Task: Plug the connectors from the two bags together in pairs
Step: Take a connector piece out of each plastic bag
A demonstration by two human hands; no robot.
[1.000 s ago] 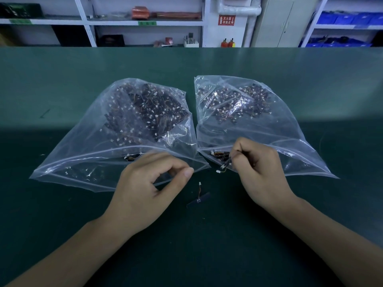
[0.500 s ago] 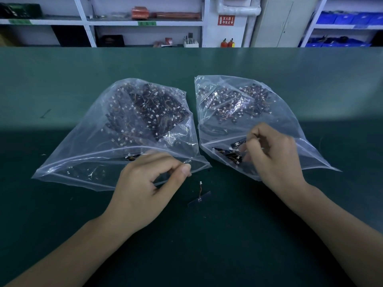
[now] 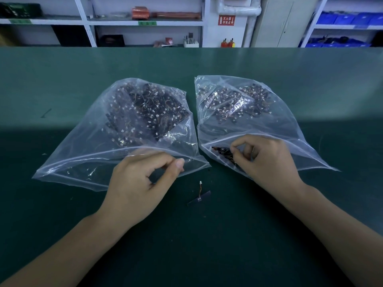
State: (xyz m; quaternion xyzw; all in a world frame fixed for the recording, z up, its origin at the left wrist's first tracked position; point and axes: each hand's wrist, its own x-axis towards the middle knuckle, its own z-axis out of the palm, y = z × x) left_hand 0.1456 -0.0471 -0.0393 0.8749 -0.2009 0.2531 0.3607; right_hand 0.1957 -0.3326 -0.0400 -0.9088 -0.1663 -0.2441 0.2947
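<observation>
Forearms came up from the near edge of the green table (image 3: pixel 310 79), one on each side. Between the two hands, nearer than both, one loose connector (image 3: pixel 199 196) lay on the table: a dark flat strip with a short wire and a white plug, touching neither hand. The left hand (image 3: pixel 138 183) had its fingers curled, thumb and forefinger pinched together on the near lip of the left bag (image 3: pixel 87 154). The right hand (image 3: pixel 267 162) sat in the mouth of the right bag (image 3: pixel 290 129), its fingers (image 3: pixel 238 146) curled round dark connectors (image 3: pixel 222 152) there; whether it had one truly gripped could not be told. Beyond the left hand, a heap of dark connectors with white plugs (image 3: pixel 149 112) filled the far part of the left bag. Beyond the right hand, a similar heap (image 3: pixel 234 102) lay in the far part of the right bag. The bags lay side by side, nearly touching. Past the table stood white shelves (image 3: pixel 145 22) and blue bins (image 3: pixel 350 18).
</observation>
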